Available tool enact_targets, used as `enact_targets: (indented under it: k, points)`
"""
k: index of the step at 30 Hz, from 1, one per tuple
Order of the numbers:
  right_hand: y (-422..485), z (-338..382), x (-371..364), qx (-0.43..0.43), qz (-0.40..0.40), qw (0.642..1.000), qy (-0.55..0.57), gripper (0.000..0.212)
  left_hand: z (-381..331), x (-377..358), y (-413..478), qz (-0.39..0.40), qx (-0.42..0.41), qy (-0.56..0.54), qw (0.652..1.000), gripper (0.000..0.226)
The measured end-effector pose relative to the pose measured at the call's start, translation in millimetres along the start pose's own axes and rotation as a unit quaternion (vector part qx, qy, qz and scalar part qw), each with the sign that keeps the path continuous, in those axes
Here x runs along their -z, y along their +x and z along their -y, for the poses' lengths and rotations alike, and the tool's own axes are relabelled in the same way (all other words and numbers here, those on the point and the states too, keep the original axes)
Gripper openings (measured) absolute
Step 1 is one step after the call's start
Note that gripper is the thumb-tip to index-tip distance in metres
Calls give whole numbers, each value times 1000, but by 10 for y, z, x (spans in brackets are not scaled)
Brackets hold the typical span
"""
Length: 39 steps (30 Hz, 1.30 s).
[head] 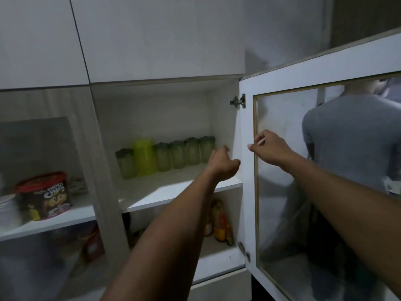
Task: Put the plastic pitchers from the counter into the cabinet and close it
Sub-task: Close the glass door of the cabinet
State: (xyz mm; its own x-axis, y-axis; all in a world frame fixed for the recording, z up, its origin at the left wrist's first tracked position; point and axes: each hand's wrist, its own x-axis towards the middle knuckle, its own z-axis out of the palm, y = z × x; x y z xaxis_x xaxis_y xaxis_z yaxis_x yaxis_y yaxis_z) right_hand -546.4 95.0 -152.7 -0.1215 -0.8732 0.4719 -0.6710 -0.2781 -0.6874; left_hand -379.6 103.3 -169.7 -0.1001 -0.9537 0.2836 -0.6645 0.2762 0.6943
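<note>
Inside the open cabinet, several pale green plastic pitchers [178,156] with dark tops stand in a row at the back of the upper shelf [173,192]. A taller, bright yellow-green one [144,157] stands among them. My left hand [223,165] hovers over the right end of that shelf with its fingers curled and nothing in it. My right hand [268,148] is raised in front of the glass cabinet door [247,170], which is swung wide open to the right. Its fingers are curled and empty, and the thumb tip is at the door's white frame near the hinge side.
Bottles [219,222] stand on the lower shelf. The closed glass-fronted cabinet to the left holds a red-lidded Choco Chips tub [46,196] and white dishes [8,211]. A person in a grey shirt [351,137] shows in the door glass.
</note>
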Motion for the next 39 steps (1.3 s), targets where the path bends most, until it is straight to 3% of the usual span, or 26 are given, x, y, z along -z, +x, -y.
enact_targets:
  k: [6, 10, 13, 15, 18, 20, 22, 24, 29, 34, 39]
  points:
    - [-767, -167, 786, 17, -74, 995, -59, 25, -557, -572, -730, 61, -82, 30, 994, 62]
    - [-1228, -182, 1468, 84, -199, 970, -113, 12, -1049, -873, -1030, 70, -136, 48, 987, 65]
    - [-1424, -194, 1937, 108, -304, 933, -157, 15, -1425, -1104, -1229, 68, -187, 67, 978, 69]
    - [-1531, -248, 2202, 80, -373, 913, -146, 22, -1656, -1282, -1351, 70, -214, 82, 971, 73]
    - [-1647, -327, 2493, -10, -416, 906, -83, 35, -1950, -1583, -1457, 80, -220, 96, 967, 80]
    - [-1613, -465, 2625, -80, -376, 923, -2, 46, -2115, -1789, -1521, 84, -225, 105, 965, 81]
    - [-1456, -787, 2743, -136, -273, 949, 73, 61, -2224, -1996, -1578, 89, -235, 117, 961, 83]
    - [-1186, -1306, 2805, -143, -201, 961, 125, 83, -2289, -2152, -1610, 115, -239, 123, 956, 85]
    - [-1363, -1164, 2832, -123, -167, 965, 158, 80, -2316, -2380, -1609, 134, -229, 130, 955, 86]
    - [-1437, -1054, 2800, -115, -165, 966, 162, 77, -2223, -2362, -1711, -1, -227, 97, 969, 58]
    - [-1652, -537, 2492, -30, -129, 977, 168, 64, -1933, -1898, -1800, -117, -211, 94, 966, 50]
